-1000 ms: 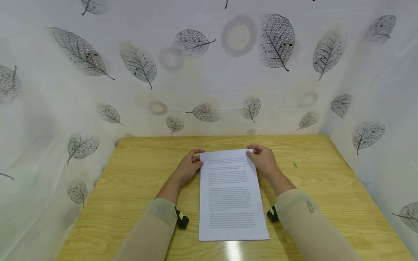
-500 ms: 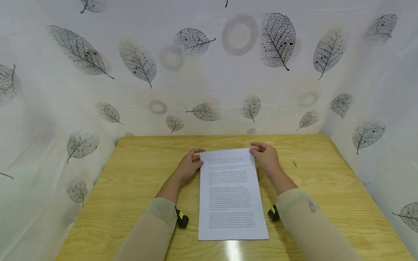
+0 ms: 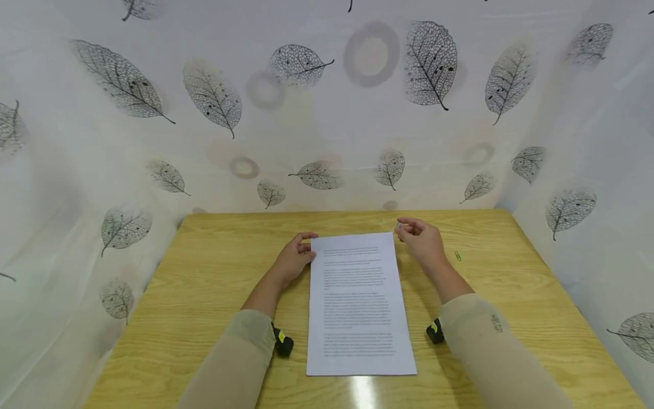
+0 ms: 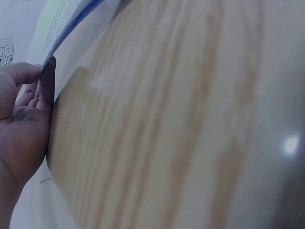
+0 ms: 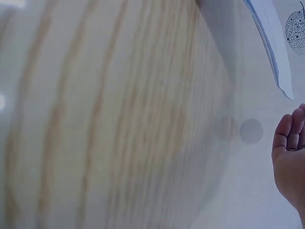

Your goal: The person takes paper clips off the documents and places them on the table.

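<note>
Over the tabletop [image 3: 204,284], the printed paper stack [image 3: 357,307] occupies the lower center of the frame, its upper-left edge pinched by the left hand's [image 3: 293,259] grip, presumably for steadiness, while the right hand's [image 3: 424,243] grip, nearly closed beside the upper-right corner, pinches an indistinct small object [image 3: 399,226].

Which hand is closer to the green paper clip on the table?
Right. The right hand is left of the green paper clip, apart from it; the left hand is farther off, across the printed sheets, gripping their left edge.
</note>
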A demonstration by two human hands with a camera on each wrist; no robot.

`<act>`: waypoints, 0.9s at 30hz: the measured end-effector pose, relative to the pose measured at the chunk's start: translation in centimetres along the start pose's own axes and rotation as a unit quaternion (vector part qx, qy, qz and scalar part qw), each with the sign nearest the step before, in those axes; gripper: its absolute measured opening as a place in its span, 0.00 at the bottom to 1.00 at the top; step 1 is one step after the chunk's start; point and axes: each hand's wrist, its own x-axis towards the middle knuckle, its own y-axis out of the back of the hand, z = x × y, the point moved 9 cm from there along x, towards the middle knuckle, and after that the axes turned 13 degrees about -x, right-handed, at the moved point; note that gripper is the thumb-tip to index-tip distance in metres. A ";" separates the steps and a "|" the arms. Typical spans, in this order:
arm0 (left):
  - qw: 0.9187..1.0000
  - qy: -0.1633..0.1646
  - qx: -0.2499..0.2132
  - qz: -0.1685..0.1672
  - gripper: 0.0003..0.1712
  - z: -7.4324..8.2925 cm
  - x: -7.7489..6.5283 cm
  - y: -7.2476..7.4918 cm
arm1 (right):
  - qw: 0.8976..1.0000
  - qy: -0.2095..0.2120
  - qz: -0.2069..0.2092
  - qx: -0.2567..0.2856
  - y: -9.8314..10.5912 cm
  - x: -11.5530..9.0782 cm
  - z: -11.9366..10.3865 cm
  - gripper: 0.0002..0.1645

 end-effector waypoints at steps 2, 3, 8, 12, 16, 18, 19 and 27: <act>1.000 0.000 0.000 0.001 0.27 0.0 0.0 0.1 | 1.000 0.004 -0.003 -0.002 0.2 -0.1 -0.2 0.26; 1.000 0.000 0.000 0.001 0.27 0.0 0.0 0.2 | 1.000 0.009 -0.003 -0.003 0.2 -0.2 -0.3 0.26; 1.000 0.001 0.000 0.003 0.27 0.0 0.0 0.4 | 0.999 0.038 -0.003 -0.013 0.5 -0.4 -0.9 0.24; 1.000 -0.001 0.000 0.001 0.27 -0.1 0.0 0.3 | 0.998 0.055 0.001 -0.040 0.8 -0.8 -1.2 0.24; 1.000 -0.002 -0.004 -0.001 0.27 -0.2 0.1 0.2 | 0.995 0.068 0.002 -0.078 1.1 -1.4 -1.4 0.23; 1.000 -0.004 -0.006 -0.003 0.28 -0.2 0.1 0.2 | 0.993 0.076 0.003 -0.092 1.4 -1.8 -1.5 0.22; 1.000 -0.005 -0.007 -0.003 0.28 -0.2 0.1 0.2 | 0.992 0.080 0.005 -0.099 1.6 -2.0 -1.6 0.22; 1.000 -0.005 -0.009 -0.007 0.27 -0.3 0.2 0.0 | 0.987 0.101 0.014 -0.123 3.0 -3.2 -1.7 0.22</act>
